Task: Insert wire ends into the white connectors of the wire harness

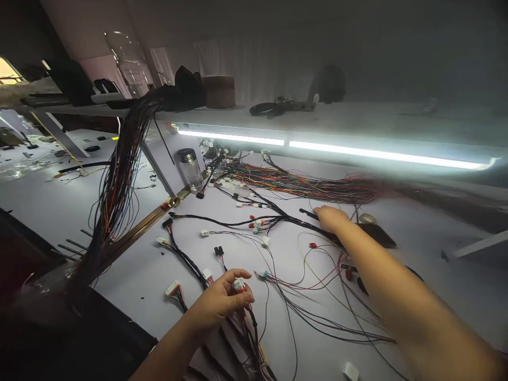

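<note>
My left hand (217, 302) is closed in a pinch on a small white connector (238, 284) at the end of a wire harness, low in the middle of the white table (59, 206). My right hand (331, 218) reaches far across the table, fingers curled down over a black sleeved cable (307, 213) where it meets a bundle of red, orange and black wires (317, 186). Whether it grips the cable is not clear. Thin black, red and yellow wires (317, 286) lie spread between my two arms.
A thick bundle of dark wires (119, 180) hangs from the shelf (357, 117) at the left. A clear bottle with a black cap (189, 169) stands at the back. A light strip (337, 151) glows under the shelf. A dark flat object (379, 235) lies beside my right wrist.
</note>
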Action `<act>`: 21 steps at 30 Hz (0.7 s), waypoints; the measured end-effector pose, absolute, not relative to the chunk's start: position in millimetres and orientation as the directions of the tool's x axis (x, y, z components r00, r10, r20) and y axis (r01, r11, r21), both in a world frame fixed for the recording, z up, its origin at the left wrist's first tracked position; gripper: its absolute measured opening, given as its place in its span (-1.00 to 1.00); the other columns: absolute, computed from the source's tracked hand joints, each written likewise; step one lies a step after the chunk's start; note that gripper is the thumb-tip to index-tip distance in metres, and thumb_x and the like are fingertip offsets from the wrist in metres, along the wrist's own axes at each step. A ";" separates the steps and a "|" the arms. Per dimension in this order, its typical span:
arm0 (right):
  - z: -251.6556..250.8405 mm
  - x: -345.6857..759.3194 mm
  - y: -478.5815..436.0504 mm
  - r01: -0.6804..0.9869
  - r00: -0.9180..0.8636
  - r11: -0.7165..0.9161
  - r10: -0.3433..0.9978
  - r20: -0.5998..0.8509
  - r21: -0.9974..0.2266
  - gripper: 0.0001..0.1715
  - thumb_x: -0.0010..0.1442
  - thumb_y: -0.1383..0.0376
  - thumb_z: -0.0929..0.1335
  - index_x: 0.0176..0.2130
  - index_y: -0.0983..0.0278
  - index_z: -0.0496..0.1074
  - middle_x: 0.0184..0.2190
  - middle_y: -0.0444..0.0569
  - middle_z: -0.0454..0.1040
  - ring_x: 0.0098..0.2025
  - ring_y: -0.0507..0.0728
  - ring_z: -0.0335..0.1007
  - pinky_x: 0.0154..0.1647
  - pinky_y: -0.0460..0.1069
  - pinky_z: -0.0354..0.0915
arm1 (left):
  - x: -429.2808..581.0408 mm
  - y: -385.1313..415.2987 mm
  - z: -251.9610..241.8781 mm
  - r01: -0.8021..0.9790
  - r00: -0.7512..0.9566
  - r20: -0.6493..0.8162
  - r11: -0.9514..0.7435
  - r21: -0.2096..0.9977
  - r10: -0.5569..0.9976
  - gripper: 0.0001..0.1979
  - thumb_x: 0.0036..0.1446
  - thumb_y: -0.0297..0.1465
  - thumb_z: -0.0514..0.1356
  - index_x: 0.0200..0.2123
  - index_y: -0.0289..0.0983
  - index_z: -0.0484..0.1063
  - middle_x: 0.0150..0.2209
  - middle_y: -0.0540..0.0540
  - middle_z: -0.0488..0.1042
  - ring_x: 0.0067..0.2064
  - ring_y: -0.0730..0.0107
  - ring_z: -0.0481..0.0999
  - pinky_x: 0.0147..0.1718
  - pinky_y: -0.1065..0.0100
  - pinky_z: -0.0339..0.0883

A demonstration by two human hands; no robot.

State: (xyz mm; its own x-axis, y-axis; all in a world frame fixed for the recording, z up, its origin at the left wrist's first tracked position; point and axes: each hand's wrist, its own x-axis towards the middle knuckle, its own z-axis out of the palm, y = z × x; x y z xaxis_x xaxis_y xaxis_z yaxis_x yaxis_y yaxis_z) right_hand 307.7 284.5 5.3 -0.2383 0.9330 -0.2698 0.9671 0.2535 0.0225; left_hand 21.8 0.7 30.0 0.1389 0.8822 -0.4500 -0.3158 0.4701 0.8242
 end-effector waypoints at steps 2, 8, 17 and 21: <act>2.9 306.2 287.5 0.952 -0.272 0.302 0.913 -0.303 0.054 -0.67 0.29 0.21 0.34 0.02 0.30 0.37 0.01 0.04 0.40 -0.05 0.19 0.40 -0.05 0.18 0.36 | 14.3 1.9 32.8 -0.306 0.175 -0.454 0.487 0.818 0.874 -0.47 -0.12 -0.34 0.44 -0.06 -0.23 0.36 -0.42 0.03 0.41 -0.41 0.46 0.41 -0.41 0.40 0.26; 7.3 316.8 279.9 0.911 -0.404 0.412 0.877 -0.262 -0.026 -0.76 0.19 0.34 0.36 -0.10 0.25 0.49 -0.09 0.03 0.41 -0.09 0.19 0.37 -0.11 0.06 0.28 | 1.4 6.3 24.2 -0.204 0.247 -0.436 0.487 0.850 0.865 -0.65 -0.10 -0.33 0.42 -0.25 -0.28 0.40 -0.38 -0.05 0.50 -0.37 0.41 0.49 -0.31 0.36 0.28; 49.0 324.0 191.2 0.839 -0.418 0.357 0.906 -0.065 -0.411 -0.63 0.29 0.13 0.20 -0.04 0.16 0.46 -0.30 -0.07 0.50 -0.31 0.11 0.40 -0.31 -0.05 0.28 | 9.0 8.4 5.2 -0.163 0.203 -0.390 0.424 0.891 0.898 -0.66 -0.03 -0.24 0.35 -0.34 -0.23 0.26 -0.56 0.10 0.38 -0.59 0.58 0.24 -0.59 0.50 0.02; 42.7 322.7 112.4 0.544 -0.539 -0.015 0.760 -0.363 -0.839 -0.70 0.15 0.17 0.27 -0.21 0.22 0.51 -0.35 -0.05 0.52 -0.50 0.07 0.32 -0.50 -0.05 0.23 | 8.4 -0.5 5.7 -0.192 0.191 -0.333 0.368 0.910 0.923 -0.67 0.03 -0.25 0.32 -0.24 -0.22 0.26 -0.59 0.18 0.22 -0.58 0.60 0.15 -0.56 0.49 -0.03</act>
State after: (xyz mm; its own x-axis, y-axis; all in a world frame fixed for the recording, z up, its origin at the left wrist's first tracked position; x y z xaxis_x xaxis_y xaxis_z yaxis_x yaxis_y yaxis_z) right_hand 322.7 112.4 42.7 -0.5388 0.7603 -0.3627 0.5437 -0.0149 -0.8391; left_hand 8.4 -0.5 5.7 0.1912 0.9232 -0.3335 -0.1918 0.3683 0.9097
